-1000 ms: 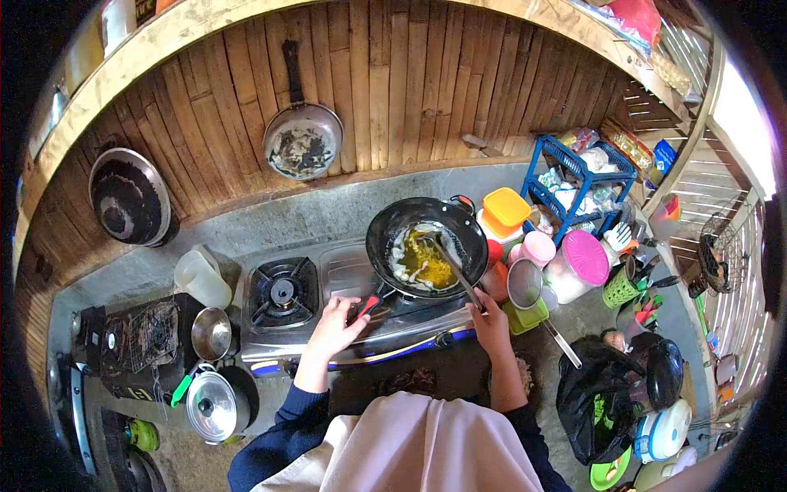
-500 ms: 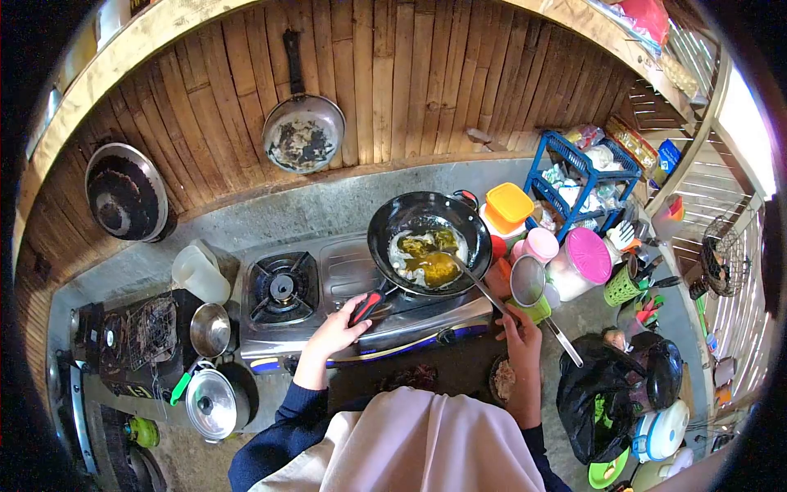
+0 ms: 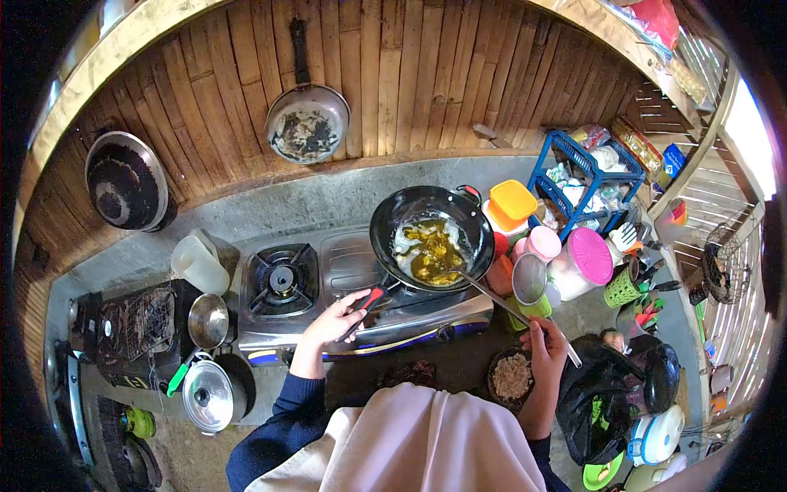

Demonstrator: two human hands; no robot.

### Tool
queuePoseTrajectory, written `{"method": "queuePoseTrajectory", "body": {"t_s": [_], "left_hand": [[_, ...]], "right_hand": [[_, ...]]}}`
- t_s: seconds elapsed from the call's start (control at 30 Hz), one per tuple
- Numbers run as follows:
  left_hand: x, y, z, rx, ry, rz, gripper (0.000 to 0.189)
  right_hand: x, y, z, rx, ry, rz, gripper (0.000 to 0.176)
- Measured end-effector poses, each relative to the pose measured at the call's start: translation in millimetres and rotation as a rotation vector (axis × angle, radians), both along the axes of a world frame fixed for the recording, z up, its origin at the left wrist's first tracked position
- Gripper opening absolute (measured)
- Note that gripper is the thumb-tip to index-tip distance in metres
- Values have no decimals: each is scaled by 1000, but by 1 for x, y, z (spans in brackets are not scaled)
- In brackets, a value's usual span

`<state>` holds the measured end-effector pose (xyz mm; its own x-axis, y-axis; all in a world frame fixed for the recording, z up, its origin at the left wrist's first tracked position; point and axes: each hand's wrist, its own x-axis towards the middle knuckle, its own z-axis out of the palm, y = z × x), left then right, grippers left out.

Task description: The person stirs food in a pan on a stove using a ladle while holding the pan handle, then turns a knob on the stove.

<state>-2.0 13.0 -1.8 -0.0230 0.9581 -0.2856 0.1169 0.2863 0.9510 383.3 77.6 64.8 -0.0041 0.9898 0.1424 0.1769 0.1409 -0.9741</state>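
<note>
A black wok (image 3: 430, 239) stands on the right side of the steel gas stove (image 3: 369, 340), with yellow-brown food in oil inside it. My left hand (image 3: 334, 318) is closed round the wok's black and red handle (image 3: 370, 303). Fingers of my right hand (image 3: 544, 348) grip the long metal shaft of a ladle (image 3: 504, 304), whose head dips into the food at the wok's lower right. A bowl of brownish crumbly food (image 3: 511, 376) lies just left of my right hand.
Left burner (image 3: 281, 280) has no pan. Lidded pot (image 3: 211, 396) and small saucepan (image 3: 209, 321) stand at the left. Orange container (image 3: 513, 200), pink-lidded tub (image 3: 589, 256), strainer (image 3: 529, 279), blue rack (image 3: 566, 180) and black bag (image 3: 586, 410) are at the right.
My right hand has moved right and down, and the ladle's head has shifted to the wok's lower right. My left hand stays on the handle, which sits slightly differently in view.
</note>
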Motion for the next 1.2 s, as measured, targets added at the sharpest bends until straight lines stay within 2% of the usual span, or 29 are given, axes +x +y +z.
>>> {"method": "queuePoseTrajectory", "body": {"t_s": [0.17, 0.23, 0.37, 0.53, 0.63, 0.77, 0.87, 0.97, 1.07, 1.2], "left_hand": [[-1, 0, -5, 15, -182, -7, 50], [-1, 0, -5, -45, -336, 51, 51], [1, 0, -5, -59, -359, 84, 50], [-1, 0, -3, -114, -469, 70, 49], [-1, 0, 1, -133, -476, 59, 50], [0, -1, 4, -157, -459, 49, 52], [1, -1, 2, -170, -474, 45, 51], [2, -1, 1, -173, -535, 39, 51], [2, -1, 3, -184, -519, 47, 50], [1, -2, 1, -184, -499, 45, 51]], "right_hand": [[-13, -4, -1, 50, 25, 45, 20], [-19, -5, -6, 47, 15, 88, 21], [-28, -4, -12, -95, 43, 177, 24], [-45, 6, -31, -79, 91, 338, 31], [-62, 8, -26, -92, 41, 397, 32], [-76, 15, -26, 47, -184, 461, 36], [-88, 22, -22, -46, -131, 500, 40], [-95, 34, -37, 99, -72, 495, 42], [-97, 41, -50, 51, -8, 487, 43], [-88, 40, -57, 76, -94, 439, 43]]}}
